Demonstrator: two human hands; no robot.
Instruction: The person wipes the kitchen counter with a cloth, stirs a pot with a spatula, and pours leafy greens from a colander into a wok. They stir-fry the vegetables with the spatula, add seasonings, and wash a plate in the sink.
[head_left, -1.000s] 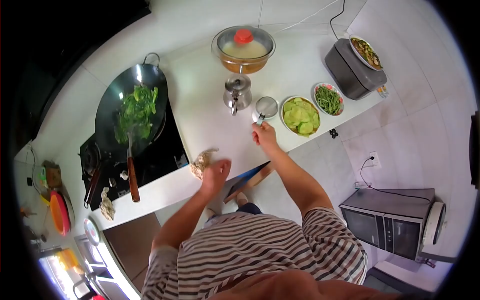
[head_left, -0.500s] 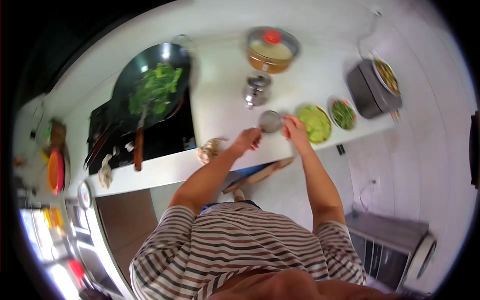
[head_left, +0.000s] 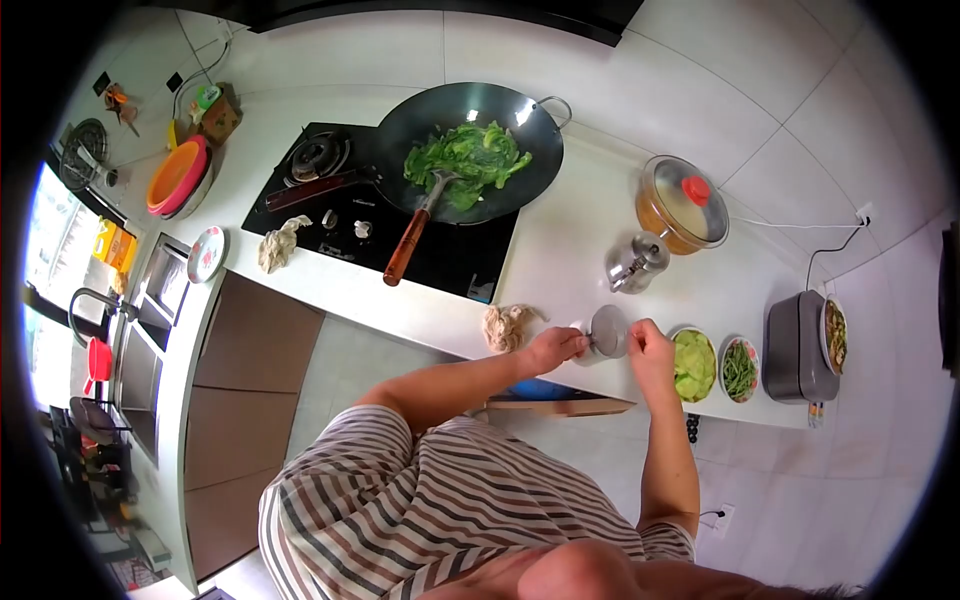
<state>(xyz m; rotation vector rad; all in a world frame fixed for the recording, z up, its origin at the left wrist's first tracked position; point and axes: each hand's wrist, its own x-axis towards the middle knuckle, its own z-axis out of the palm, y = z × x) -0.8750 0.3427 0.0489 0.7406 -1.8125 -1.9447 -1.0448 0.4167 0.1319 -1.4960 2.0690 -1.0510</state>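
Observation:
My left hand point(head_left: 558, 348) is closed on the short handle or edge of a small round grey disc point(head_left: 608, 332), which may be a fine strainer or a lid. At the disc's right side, the fingers of my right hand point(head_left: 652, 345) are pressed together; what they pinch is too small to make out. A shiny metal pot point(head_left: 637, 262) stands just behind the disc. To the right of my right hand is a bowl of sliced light-green vegetable point(head_left: 693, 366). A crumpled beige cloth point(head_left: 510, 327) lies left of my left hand.
On the black hob point(head_left: 345, 225), a wok point(head_left: 405, 125) holds leafy greens and a wooden-handled spatula point(head_left: 408, 245). A glass-lidded pot point(head_left: 660, 215) stands at the back right. Chopped green beans point(head_left: 739, 371) and a grey appliance point(head_left: 795, 345) are farther right. Below my hands, a drawer point(head_left: 560, 407) is open.
The view has swung left, so the counter, wok and bowls appear farther right. Both hands stay at the round disc, which now looks more tilted.

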